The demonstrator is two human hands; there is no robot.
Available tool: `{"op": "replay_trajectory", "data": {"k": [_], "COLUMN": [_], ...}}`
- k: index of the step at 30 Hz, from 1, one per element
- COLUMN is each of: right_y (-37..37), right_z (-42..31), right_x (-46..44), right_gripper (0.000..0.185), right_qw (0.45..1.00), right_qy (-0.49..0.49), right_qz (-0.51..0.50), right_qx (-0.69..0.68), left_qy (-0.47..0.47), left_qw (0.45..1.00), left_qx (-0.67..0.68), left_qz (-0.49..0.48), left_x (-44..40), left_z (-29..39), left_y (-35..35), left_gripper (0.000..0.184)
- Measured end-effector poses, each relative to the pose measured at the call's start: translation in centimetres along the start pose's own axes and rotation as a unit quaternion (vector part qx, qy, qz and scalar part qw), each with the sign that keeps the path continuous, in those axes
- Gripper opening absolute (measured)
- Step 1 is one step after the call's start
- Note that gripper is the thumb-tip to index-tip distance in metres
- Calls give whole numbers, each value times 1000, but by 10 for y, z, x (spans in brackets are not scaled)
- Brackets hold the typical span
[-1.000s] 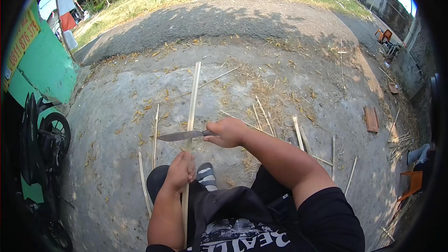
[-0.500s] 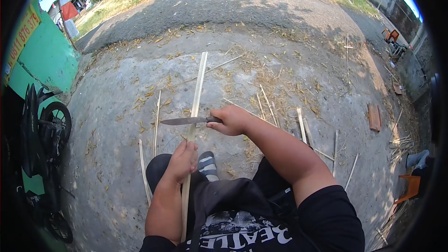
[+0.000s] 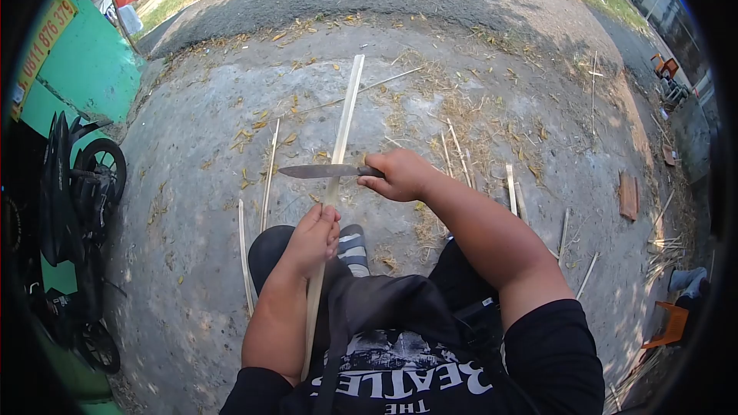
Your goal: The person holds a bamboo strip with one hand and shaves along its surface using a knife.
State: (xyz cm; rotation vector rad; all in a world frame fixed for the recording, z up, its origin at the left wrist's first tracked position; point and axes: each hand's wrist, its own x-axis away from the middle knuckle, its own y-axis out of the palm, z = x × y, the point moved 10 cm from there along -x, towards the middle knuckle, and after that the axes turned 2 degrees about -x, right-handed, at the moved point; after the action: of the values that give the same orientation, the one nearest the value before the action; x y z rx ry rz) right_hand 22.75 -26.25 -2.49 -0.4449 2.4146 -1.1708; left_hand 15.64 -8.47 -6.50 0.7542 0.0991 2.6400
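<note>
My left hand (image 3: 311, 238) is closed around a long, narrow, pale straw-coloured strip of what looks like bamboo or wood (image 3: 348, 111), fingers curled tight against it and thumb lying along the near side. The strip runs from beside my lap, up through my grip, and out over the ground ahead of me, leaning slightly to the right. It is straight and slim; its far stretch shows flat faces meeting along a lengthwise edge, lighter on one side, and its far end is cut off bluntly.

My right hand (image 3: 396, 175) is wrapped around the dark handle of a knife with a long, dull grey metal blade (image 3: 315, 172). The blade tapers to a point on the left and lies crosswise over the strip, just beyond my left fist; I can't tell how deep its edge bites.

Beneath is rough, mottled grey concrete (image 3: 196, 184), strewn with curled yellow-brown dry leaves (image 3: 244, 138) and wispy, straw-like scraps (image 3: 461, 127). A thin, pale, straight stick (image 3: 270, 177) lies to my left, and a reddish-brown, flat oblong slab (image 3: 629, 197) sits well off to my right.
</note>
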Motion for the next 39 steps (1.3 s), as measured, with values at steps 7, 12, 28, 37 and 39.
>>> {"op": "replay_trajectory", "data": {"k": [7,12,28,37,39], "right_y": [0,4,-18,-5,-4], "right_z": [-2,-9,21,-1,1], "right_x": [2,4,-1,-1,-2], "right_gripper": [44,44,47,44,44], "right_qw": [1000,1000,996,1000,1000], "right_qy": [-2,-8,82,23,19], "right_qz": [-8,-3,27,-10,-14], "right_qx": [11,5,3,14,12], "left_qy": [-3,1,8,4,7], "left_qw": [1000,1000,1000,999,999], "left_qx": [-15,-5,-3,-36,-42], "left_qz": [11,3,-17,-12,-10], "left_x": [0,1,4,3,1], "left_z": [-3,1,2,-3,-1], "left_y": [-1,-2,5,7,8], "left_gripper": [30,30,29,29,29]}}
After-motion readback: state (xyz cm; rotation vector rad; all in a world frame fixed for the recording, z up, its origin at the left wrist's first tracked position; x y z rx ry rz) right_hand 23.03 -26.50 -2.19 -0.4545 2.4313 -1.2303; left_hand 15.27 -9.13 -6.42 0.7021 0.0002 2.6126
